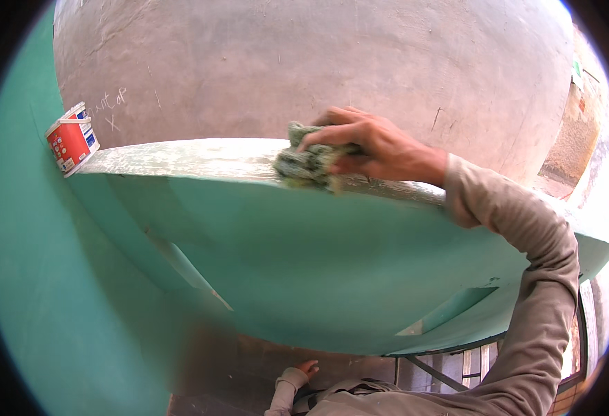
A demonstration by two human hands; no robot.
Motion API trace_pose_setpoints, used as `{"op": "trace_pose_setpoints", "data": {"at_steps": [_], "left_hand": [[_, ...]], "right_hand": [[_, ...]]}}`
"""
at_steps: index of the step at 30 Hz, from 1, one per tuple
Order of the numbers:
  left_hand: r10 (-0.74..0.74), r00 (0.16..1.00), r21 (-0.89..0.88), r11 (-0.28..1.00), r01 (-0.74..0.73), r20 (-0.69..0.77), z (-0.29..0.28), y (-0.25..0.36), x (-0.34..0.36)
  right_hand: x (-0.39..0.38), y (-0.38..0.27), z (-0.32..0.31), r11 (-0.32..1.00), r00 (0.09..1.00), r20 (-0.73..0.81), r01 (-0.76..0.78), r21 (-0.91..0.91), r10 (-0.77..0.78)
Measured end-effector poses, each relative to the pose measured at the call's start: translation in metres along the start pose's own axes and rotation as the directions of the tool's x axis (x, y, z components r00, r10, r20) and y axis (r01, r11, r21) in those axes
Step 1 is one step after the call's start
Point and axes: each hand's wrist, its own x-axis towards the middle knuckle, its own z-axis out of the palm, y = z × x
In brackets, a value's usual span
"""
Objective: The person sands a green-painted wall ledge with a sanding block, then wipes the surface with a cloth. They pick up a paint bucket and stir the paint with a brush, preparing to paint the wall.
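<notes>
A long ledge (200, 158) is seen running across the view, its flat top pale and flecked, its front face (304, 263) painted a smooth green that bulges outward under the lens. The ledge's front edge curves from the left, where a small red and white tub (72, 139) stands at the very end, to the right, where it is crossed by a sleeved forearm. Between the tub and the right hand (377, 145) a long stretch of the ledge top lies bare — open room along the edge. Behind the ledge a rough grey plaster wall (304, 62) rises, so little depth is left on the far side. A green wall (20, 277) closes off the left.

A crumpled cloth (308, 163) is held in the right hand, pressed down on the ledge top just at its front edge. The fingers (332, 135) are curled over the cloth's upper side and closed on it; the cloth bunches out to the left of the fingertips and slightly over the ledge's lip. The cloth is seen to be greenish-grey, mottled with darker patches, wadded rather than folded.

The left hand (307, 367) is seen low down, below the ledge, its fingers loosely bent — whether anything is held there cannot be told.
</notes>
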Motion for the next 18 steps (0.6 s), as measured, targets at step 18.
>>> {"op": "trace_pose_setpoints", "data": {"at_steps": [18], "left_hand": [[-0.079, 0.996, 0.022, 0.997, 0.078, 0.040, -0.016, -0.034, -0.047]], "right_hand": [[-0.048, -0.020, -0.043, 0.941, 0.906, -0.262, -0.335, 0.041, 0.334]]}}
